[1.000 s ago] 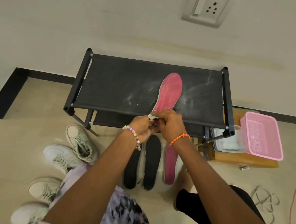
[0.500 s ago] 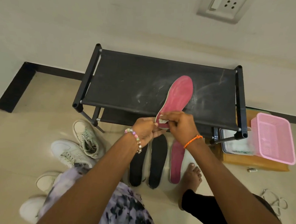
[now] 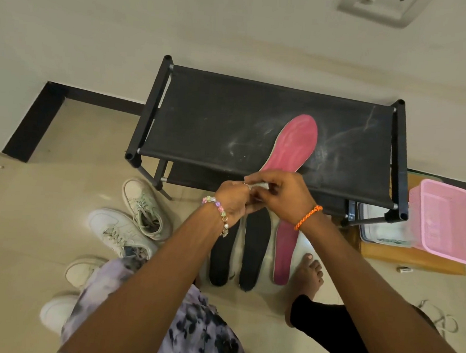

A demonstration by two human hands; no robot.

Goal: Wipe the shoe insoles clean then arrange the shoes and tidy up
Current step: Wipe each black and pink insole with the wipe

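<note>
1. The pink insole (image 3: 293,143) lies on the black rack (image 3: 203,113), toe toward 1 o'clock, its heel under the hands.
2. The left hand (image 3: 231,199) and right hand (image 3: 283,196) both pinch a small pale wipe (image 3: 254,184) (grip closed on it).
3. Since a second ago the hands have stayed at the heel, working the wipe; wiping stays unfinished.
4. Three other insoles (image 3: 254,249) lie on the floor at 6 o'clock.

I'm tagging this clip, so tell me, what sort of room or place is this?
Probably a home entryway or room corner used for shoes: a low black shoe rack stands against a plain wall with a power socket, and white sneakers and loose insoles lie on the tiled floor.
</note>
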